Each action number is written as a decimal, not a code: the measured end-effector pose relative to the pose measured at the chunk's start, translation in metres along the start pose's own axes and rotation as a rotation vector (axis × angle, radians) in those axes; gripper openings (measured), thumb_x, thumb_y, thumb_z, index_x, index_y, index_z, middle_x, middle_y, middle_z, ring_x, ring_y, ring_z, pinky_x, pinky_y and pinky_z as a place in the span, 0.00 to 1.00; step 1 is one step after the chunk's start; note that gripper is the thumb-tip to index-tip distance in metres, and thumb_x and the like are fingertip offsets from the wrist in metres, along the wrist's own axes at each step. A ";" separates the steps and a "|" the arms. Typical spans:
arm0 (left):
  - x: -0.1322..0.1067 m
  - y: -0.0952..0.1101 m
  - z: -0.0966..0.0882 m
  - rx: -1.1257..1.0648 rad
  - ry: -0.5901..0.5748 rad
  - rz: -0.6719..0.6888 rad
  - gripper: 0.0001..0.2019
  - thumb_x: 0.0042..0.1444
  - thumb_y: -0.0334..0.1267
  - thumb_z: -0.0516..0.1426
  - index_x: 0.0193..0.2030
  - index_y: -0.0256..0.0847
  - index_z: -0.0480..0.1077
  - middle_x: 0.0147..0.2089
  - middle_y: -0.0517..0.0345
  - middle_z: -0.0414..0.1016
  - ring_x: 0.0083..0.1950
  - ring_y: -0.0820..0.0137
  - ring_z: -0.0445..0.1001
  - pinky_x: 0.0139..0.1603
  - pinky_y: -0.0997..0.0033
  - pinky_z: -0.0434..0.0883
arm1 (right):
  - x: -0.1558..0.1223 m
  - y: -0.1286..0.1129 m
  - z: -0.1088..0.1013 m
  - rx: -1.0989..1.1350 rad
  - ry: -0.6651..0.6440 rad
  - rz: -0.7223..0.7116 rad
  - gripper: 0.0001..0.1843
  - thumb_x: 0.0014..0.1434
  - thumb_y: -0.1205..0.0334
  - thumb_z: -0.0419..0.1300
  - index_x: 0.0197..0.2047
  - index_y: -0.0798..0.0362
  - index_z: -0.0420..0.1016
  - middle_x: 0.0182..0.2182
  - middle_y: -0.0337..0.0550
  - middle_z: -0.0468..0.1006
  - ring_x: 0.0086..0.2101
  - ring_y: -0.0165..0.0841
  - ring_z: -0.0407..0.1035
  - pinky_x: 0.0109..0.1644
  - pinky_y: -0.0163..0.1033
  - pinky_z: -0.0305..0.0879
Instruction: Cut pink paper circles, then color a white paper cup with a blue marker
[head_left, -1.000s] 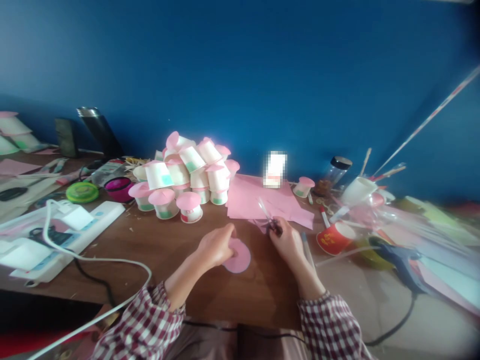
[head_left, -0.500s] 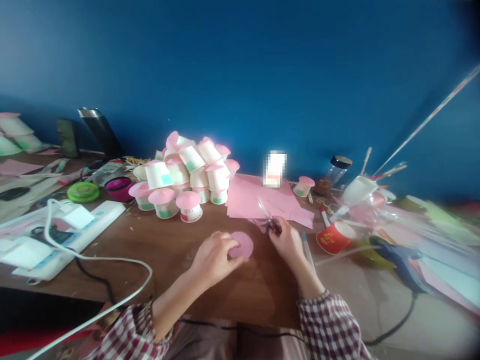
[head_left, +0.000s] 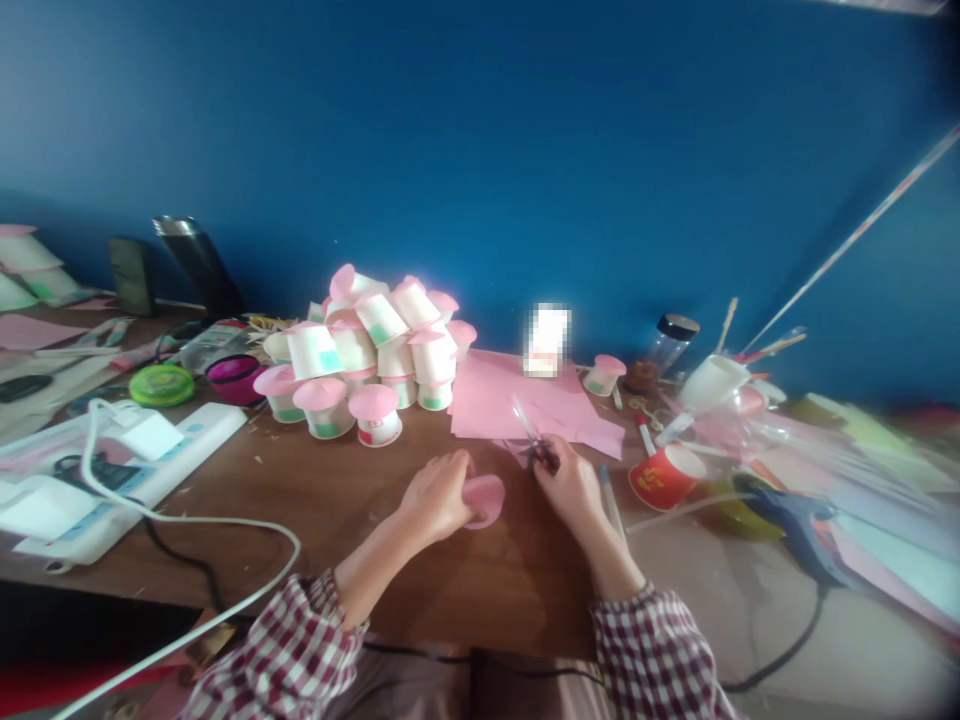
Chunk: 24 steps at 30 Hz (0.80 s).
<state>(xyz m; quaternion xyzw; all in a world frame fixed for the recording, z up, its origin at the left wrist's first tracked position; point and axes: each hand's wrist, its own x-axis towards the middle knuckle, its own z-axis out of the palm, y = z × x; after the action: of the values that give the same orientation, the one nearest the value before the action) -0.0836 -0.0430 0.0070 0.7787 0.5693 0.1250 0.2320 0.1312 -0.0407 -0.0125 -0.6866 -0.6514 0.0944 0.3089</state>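
My left hand (head_left: 441,495) is closed on the edge of a round pink paper disc (head_left: 486,502), which tilts just above the brown table (head_left: 480,590). Scissors (head_left: 538,448) are in my right hand (head_left: 568,480), its fingers wrapped round the dark handles and the blades pointing away toward the wall. Under and behind the blades lie pink paper sheets (head_left: 491,405) and small scraps. To the left stands a pile of white paper cups (head_left: 379,350) with pink paper tops, one of them a red-and-white cup (head_left: 377,425) at the front.
A power strip (head_left: 202,435) with a white cable lies at the left. Toward the right are a red paper cup (head_left: 664,478), a marker (head_left: 611,500), a glue gun (head_left: 799,530) and a lidded jar (head_left: 667,350). A phone-like bright screen (head_left: 547,340) leans at the back.
The pink disc has gone from nearly flat-facing to tilted as my left hand turned over it and closed on its edge. My right hand with the scissors has hardly moved.
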 end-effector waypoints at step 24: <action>0.059 0.024 0.033 -1.113 -0.057 0.079 0.16 0.46 0.46 0.62 0.36 0.35 0.73 0.33 0.55 0.75 0.34 0.69 0.71 0.34 0.71 0.68 | 0.010 -0.005 0.004 1.200 0.003 0.283 0.28 0.40 0.64 0.70 0.46 0.52 0.71 0.27 0.35 0.74 0.27 0.28 0.68 0.30 0.32 0.65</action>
<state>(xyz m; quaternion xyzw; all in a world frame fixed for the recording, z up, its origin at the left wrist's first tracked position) -0.0291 -0.0003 -0.0135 0.5625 0.3811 0.3942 0.6188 0.1261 -0.0304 -0.0097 -0.4727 -0.3868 0.4838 0.6267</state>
